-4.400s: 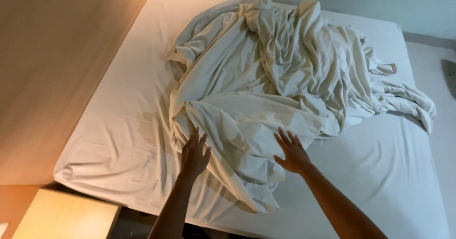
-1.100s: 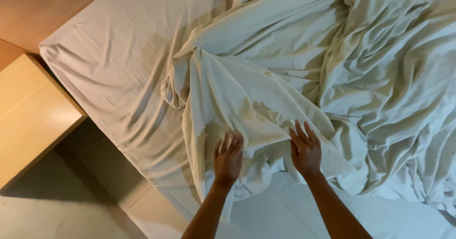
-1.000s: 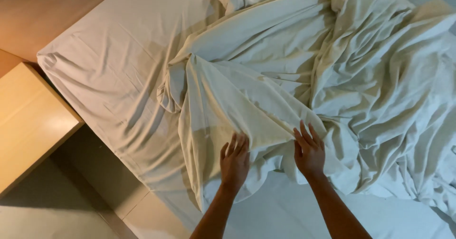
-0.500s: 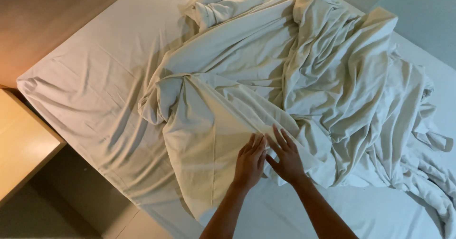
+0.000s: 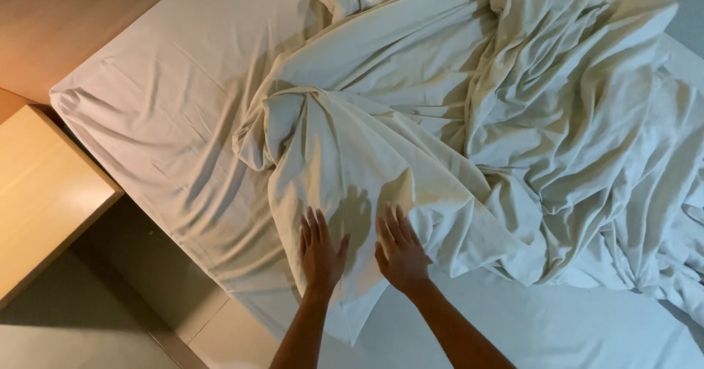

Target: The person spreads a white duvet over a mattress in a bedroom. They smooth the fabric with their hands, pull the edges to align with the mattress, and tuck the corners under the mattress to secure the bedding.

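A large crumpled white sheet (image 5: 455, 97) lies bunched across a bed with a white fitted sheet (image 5: 169, 119). One flap of the loose sheet hangs toward the bed's near edge. My left hand (image 5: 320, 248) rests flat on that flap, fingers apart. My right hand (image 5: 400, 248) lies flat beside it on the same flap, fingers spread. Neither hand grips the cloth. The two hands are close together, a palm's width apart.
A light wooden bedside table (image 5: 40, 193) stands at the left, beside the bed's corner. A wooden wall panel (image 5: 73, 17) runs along the upper left. Bare floor (image 5: 95, 325) shows below the bed's edge at lower left.
My hands have slid along the flap toward its lower end and moved slightly apart. The view has shifted, so the bed and the bedside table sit further right.
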